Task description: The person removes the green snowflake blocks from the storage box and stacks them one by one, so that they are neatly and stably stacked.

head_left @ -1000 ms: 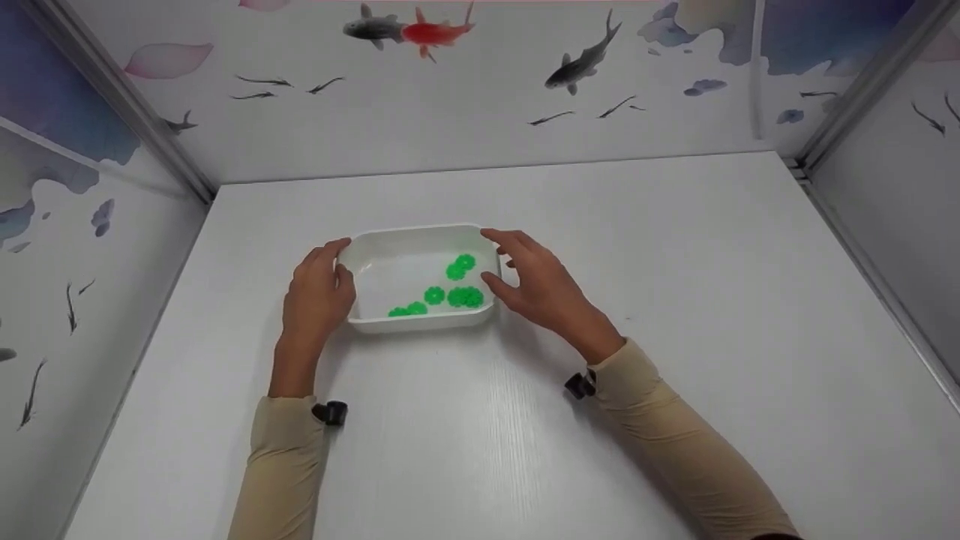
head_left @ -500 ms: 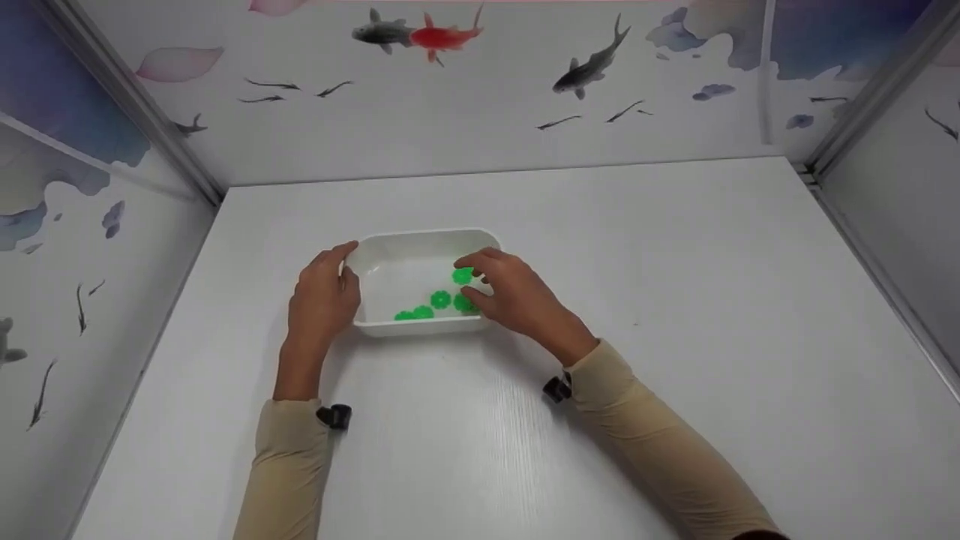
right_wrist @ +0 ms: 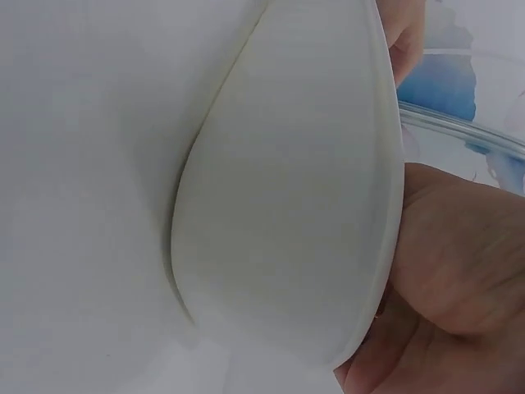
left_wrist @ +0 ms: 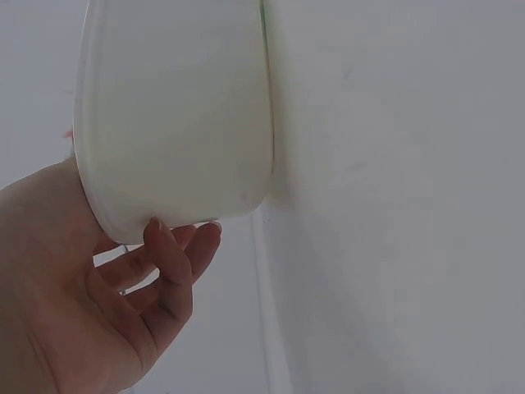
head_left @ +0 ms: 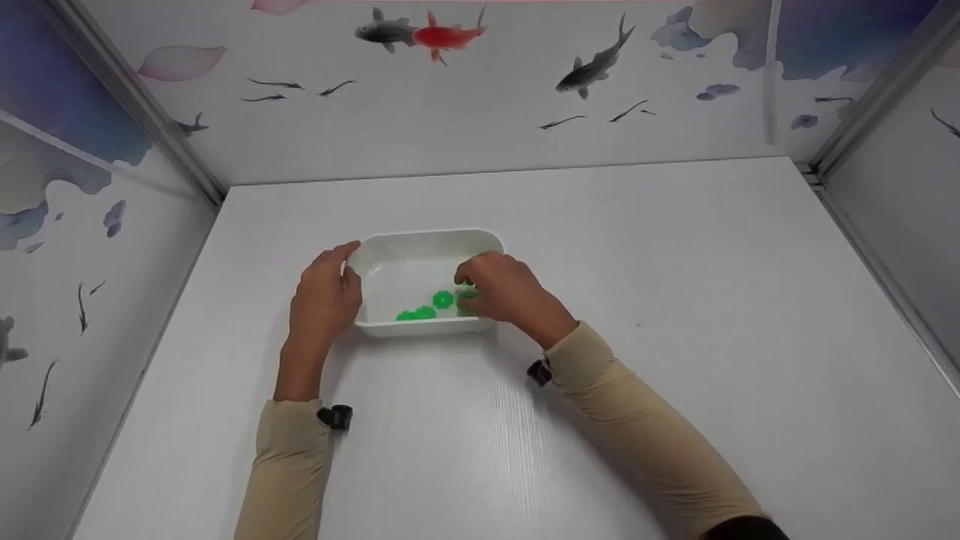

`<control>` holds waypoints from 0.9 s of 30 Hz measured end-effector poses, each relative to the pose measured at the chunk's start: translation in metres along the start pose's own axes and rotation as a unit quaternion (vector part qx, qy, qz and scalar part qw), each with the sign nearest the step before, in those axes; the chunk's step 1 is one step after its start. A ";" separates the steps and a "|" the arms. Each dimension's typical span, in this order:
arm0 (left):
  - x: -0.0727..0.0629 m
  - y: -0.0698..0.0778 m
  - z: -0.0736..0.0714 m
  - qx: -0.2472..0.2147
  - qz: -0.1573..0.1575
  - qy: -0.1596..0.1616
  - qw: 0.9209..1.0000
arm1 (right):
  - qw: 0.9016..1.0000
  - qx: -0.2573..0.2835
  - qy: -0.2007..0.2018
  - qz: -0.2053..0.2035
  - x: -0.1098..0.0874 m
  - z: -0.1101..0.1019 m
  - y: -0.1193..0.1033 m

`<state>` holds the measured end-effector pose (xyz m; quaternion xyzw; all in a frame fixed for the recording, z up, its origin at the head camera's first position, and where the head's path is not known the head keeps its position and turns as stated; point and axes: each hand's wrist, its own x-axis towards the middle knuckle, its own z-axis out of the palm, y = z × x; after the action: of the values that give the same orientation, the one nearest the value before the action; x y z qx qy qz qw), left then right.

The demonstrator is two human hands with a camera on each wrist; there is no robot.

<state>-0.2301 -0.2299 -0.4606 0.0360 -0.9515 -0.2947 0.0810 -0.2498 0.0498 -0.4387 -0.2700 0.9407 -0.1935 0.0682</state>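
Green pieces (head_left: 443, 300) plain only in head view; left hand (head_left: 324, 295) loosely touching tray (head_left: 427, 328); right hand (head_left: 506, 289): grip obscured, cannot tell.

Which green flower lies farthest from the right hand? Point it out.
The leftmost flower, by the tray's near wall; the other visible flowers lie nearer the right hand.

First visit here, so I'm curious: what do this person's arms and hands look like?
Both the left hand and right hand are gloveless. The long sleeves are tan and lightly wrinkled, with a small black device at each one's end.
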 end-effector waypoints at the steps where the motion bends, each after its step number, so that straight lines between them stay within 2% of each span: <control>1: 0.000 0.000 0.000 -0.001 0.001 -0.001 1.000 | 1.000 -0.007 -0.007 0.005 0.001 0.000 -0.001; 8: 0.000 -0.001 0.000 -0.003 0.004 -0.005 1.000 | 0.998 -0.041 -0.040 0.029 0.007 -0.002 -0.008; 27: 0.000 -0.002 0.000 -0.009 0.001 -0.014 1.000 | 0.997 -0.041 -0.045 0.044 0.012 0.002 -0.008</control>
<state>-0.2305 -0.2316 -0.4615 0.0301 -0.9498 -0.3040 0.0680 -0.2557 0.0361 -0.4376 -0.2392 0.9548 -0.1391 0.1081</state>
